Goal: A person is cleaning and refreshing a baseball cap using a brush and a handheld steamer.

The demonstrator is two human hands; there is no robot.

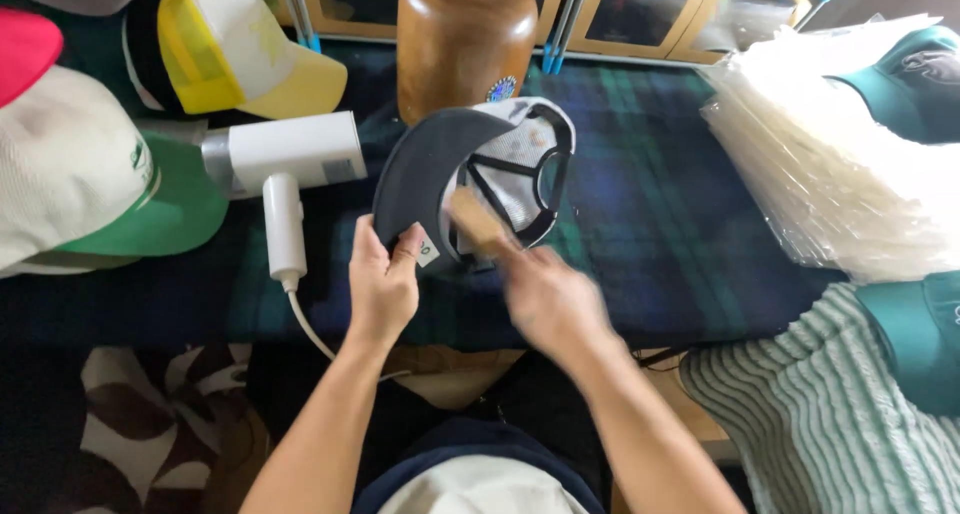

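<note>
Across the plaid-covered worktop (660, 224) the biggest thing is one stack of clear plastic bags (830, 174) at right, then caps: one white cap with green brim (90, 194) at left, one yellow mesh cap (240, 59) behind it, a pink one (25, 49) cut by the frame edge, two teal caps (915, 84) at right, one on the bags and one lower by a striped cloth (830, 414). One wooden head form (462, 39) stands at the back centre; one white hair dryer (285, 159) lies just left of it, cord trailing down. The dark cap (470, 174), with a white mesh back, is held upside down above the worktop, centre. Left hand (382, 284): fingers closed on the brim edge near a small tag. Right hand (550, 299) is blurred; it seems closed on one tan brush (475, 222) touching the cap's inside, but the exact grip cannot be told. The cap likely handles light: stiff brim, soft floppy mesh crown. Best hold looks like the brim, where it won't crush. Counted: six caps plus the held one.
</note>
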